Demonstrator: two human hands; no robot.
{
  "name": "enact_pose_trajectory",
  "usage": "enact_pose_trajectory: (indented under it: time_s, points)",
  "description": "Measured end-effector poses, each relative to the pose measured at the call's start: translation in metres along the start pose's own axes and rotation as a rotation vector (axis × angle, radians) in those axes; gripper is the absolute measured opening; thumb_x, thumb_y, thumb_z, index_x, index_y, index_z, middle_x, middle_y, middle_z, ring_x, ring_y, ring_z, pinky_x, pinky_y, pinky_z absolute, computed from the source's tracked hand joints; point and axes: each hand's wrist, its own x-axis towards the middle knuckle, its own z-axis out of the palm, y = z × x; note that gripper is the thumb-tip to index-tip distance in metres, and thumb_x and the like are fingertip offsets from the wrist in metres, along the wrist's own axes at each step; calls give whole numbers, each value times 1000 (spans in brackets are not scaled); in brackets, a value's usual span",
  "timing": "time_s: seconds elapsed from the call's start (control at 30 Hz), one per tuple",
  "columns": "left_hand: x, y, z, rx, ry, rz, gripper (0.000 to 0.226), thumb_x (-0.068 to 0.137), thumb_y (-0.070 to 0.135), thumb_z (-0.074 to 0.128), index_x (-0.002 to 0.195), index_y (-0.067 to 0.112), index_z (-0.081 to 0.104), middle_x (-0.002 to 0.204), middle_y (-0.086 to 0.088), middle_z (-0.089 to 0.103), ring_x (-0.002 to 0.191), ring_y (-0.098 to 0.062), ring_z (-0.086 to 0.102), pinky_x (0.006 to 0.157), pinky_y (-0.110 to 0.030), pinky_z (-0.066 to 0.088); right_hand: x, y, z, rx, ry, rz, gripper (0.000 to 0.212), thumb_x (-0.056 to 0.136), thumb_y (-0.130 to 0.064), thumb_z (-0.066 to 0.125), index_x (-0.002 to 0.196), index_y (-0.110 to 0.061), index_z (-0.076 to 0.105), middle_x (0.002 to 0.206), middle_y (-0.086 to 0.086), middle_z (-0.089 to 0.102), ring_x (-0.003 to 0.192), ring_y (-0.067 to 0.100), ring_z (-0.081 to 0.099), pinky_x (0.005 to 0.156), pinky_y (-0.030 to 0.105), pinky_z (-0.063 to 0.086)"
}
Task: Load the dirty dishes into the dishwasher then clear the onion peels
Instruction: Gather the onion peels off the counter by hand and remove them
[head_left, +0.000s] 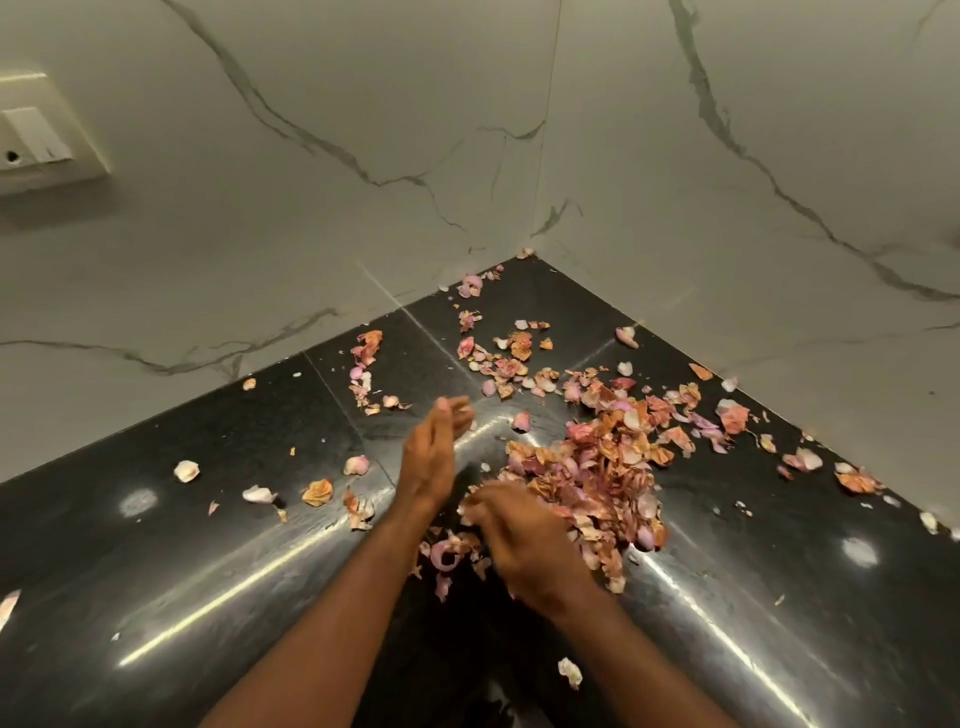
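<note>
On black counter (208, 571) | left hand (428, 457) flat, fingers straight | right hand (524, 540) — fingers relaxed against onion peels (597, 467)

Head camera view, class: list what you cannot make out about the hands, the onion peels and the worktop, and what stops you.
- Left hand: motion blur smears its fingers; grip unclear.
- Right hand: fingers buried in the onion peels, also blurred.
- Worktop: cut off by the left, right and bottom edges.
- Wall switch: cropped by the left edge.
- Dishwasher and dishes: out of view.

Walls: white marble-look tiles (675, 182) meeting in a corner | counter: glossy black stone (182, 597) | left wall: cream switch plate (36, 140)
</note>
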Motion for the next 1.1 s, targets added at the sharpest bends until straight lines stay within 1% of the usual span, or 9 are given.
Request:
enact_pose_trajectory:
  time_s: [0.1,0.2,0.47,0.53,0.63,0.7,0.77,0.93,1.1]
  points:
    - [8,8,-34,29,104,45,39,112,44,36,127,23,66,118,4,74,112,-7,70,105,-41,55,6,-32,55,-88,-446,-236,46,103,-30,53,148,-24,46,155,4,45,140,24,45,116,47,42]
    - [-6,6,-53,195,93,116,31,111,38,43,126,27,67,116,10,74,112,-1,69,100,-36,57,2,-37,95,-296,-597,-434,50,108,-44,39,155,-26,37,168,10,25,158,31,12,127,56,10]
    - [-59,-37,-84,447,258,150,26,109,29,47,124,28,69,106,13,70,101,6,60,85,-13,45,20,37,35,-589,-257,191,62,109,-53,12,165,-31,-1,169,-2,-17,155,23,-22,111,49,-37]
    - [-63,-46,-92,449,297,140,27,109,33,46,124,29,68,112,13,69,106,1,60,91,-21,48,25,55,7,-545,-192,262,57,111,-42,21,165,-25,12,173,0,-3,153,18,-22,119,46,-27]
    - [-63,-54,-97,438,301,145,25,108,27,50,124,29,69,117,14,67,110,3,59,95,-27,48,31,58,-30,-204,-36,293,43,105,-11,48,142,-29,59,164,-3,37,155,12,17,124,39,23]
    - [-61,-58,-95,433,255,140,26,106,17,55,125,28,68,117,14,68,107,10,60,94,-25,50,39,52,-49,64,121,358,49,100,2,54,126,-36,68,150,-4,55,124,6,56,105,28,48]
    - [-58,-61,-90,418,205,164,30,103,10,59,128,26,68,123,12,69,113,5,63,99,-23,51,48,49,-61,137,259,391,49,98,1,62,128,-36,67,135,-6,64,100,3,64,82,27,61]
    - [-57,-58,-67,244,138,114,41,97,-2,66,125,29,68,126,12,70,120,-1,65,105,-20,50,61,43,-62,-1,333,365,21,92,-9,74,106,-23,70,109,-3,63,99,8,64,88,32,61]
    - [-50,-52,-60,201,173,111,28,101,6,63,124,22,70,117,15,73,112,5,66,101,-21,53,36,5,-7,-12,-49,189,43,102,-12,57,142,-30,57,150,-6,53,140,7,45,120,35,41]
